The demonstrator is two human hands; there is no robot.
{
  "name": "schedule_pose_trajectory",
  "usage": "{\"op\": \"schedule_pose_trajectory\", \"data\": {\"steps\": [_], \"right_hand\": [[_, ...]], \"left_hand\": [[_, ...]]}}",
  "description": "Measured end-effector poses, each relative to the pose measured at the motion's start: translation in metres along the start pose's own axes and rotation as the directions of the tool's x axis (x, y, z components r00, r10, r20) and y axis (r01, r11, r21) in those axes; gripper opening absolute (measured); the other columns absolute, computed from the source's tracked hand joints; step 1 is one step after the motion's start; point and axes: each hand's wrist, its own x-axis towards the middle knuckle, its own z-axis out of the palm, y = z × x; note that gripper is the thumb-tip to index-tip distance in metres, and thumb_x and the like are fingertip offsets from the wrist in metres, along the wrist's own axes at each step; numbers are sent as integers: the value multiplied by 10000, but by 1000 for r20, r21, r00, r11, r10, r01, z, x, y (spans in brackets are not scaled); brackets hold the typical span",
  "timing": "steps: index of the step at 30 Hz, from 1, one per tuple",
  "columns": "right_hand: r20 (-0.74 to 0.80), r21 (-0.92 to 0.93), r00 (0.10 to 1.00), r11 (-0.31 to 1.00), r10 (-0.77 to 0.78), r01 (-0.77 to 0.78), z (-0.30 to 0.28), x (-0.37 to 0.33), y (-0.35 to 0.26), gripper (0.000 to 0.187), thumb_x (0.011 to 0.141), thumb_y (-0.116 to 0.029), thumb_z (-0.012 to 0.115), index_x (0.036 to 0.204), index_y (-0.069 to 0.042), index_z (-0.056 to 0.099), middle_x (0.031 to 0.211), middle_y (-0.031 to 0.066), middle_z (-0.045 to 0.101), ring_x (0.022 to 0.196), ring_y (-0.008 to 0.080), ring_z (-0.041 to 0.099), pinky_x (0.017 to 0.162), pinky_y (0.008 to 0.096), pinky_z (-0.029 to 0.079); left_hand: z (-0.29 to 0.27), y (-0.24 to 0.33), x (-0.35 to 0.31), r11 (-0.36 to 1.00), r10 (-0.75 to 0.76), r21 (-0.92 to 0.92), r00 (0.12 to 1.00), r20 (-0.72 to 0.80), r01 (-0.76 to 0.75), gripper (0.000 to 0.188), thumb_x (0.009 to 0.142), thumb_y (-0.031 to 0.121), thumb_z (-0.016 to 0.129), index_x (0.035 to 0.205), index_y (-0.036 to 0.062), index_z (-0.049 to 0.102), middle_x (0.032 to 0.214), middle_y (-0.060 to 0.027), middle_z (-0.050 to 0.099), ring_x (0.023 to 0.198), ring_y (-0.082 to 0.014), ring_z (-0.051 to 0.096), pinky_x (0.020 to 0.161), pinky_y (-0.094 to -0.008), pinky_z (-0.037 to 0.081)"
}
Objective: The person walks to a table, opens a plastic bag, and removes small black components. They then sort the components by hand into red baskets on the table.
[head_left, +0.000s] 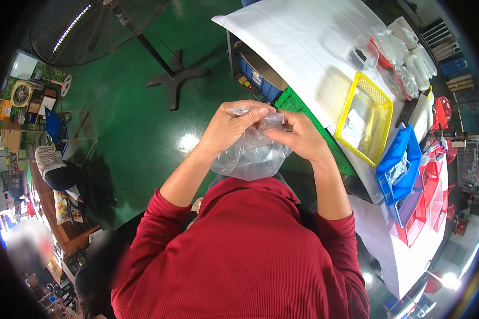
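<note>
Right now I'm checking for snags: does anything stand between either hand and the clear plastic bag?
Nothing visible does: the left hand and right hand both hold the clear plastic bag at its bunched top. The yellow basket sits off to the right.

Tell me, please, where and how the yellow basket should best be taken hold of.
Probably grip the yellow basket by its left long rim, coming from the person's left: that raised, straight edge offers something slim to pinch, while the blue bin crowds the near right corner.
</note>
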Motion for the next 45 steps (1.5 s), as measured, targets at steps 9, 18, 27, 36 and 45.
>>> {"op": "schedule_pose_trajectory", "data": {"steps": [9,18,27,36,45], "right_hand": [[9,390,998,919,64,-63,10,8,-12,152,707,-76,623,845,-14,628,785,10,602,755,90,536,703,238,414],[-137,280,990,958,-27,65,21,13,-7,122,713,-63,592,818,-3,569,771,51,601,743,127,554,672,270,426],[-188,475,981,879,53,44,39,2,-30,436,907,-418,558,968,11,604,792,20,580,707,82,512,639,247,418],[-121,731,980,682,161,-22,28,6,-19,143,874,-217,600,929,-91,642,796,-64,588,693,17,489,566,185,367],[-152,625,979,781,137,-13,12,10,-8,103,853,-154,565,869,-55,590,719,-44,529,647,37,459,574,197,359]], "left_hand": [[-25,-8,-4,829,-34,-524,952,303,196,277,885,291,612,892,18,661,861,-67,634,789,-112,566,715,-234,451],[-31,4,-5,996,78,31,995,69,-80,116,806,-1,633,888,29,556,900,-45,616,816,-117,573,732,-251,471],[-15,-14,-4,588,712,672,683,-167,-449,363,660,-31,725,866,26,432,822,-131,497,683,-282,538,598,-338,457],[-9,21,-4,98,796,938,591,127,-333,431,498,127,805,719,120,434,726,-60,462,706,-265,463,658,-375,336],[0,25,3,303,558,911,827,67,-279,281,633,269,759,644,77,555,637,-52,582,590,-243,577,607,-359,383]]}}
